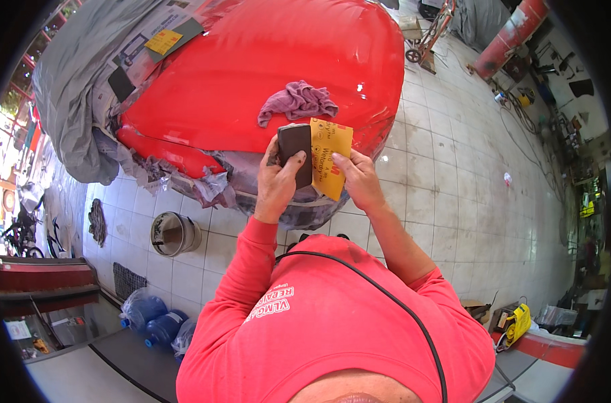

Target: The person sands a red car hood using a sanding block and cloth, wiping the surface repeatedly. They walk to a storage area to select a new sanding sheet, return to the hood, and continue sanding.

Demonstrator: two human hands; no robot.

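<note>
My left hand [278,176] grips a dark, flat, rounded rectangular sanding block [294,144], its thumb pressed on the near face. Between the thumb and fingers of my right hand [361,178] is a yellow printed sheet of sandpaper [328,138]. The sheet's left edge meets the block; whether it wraps behind cannot be seen. Both are held up in front of a glossy red car hood [251,74]. A crumpled purple cloth [298,102] lies on the hood just beyond my hands.
Grey sheeting [67,101] and masking paper cover the car's left side, with another yellow sheet [163,41] on top. A bucket [175,234] stands on the tiled floor [440,195] at the left. Blue water jugs [164,328] sit lower left. A red post [511,37] rises far right.
</note>
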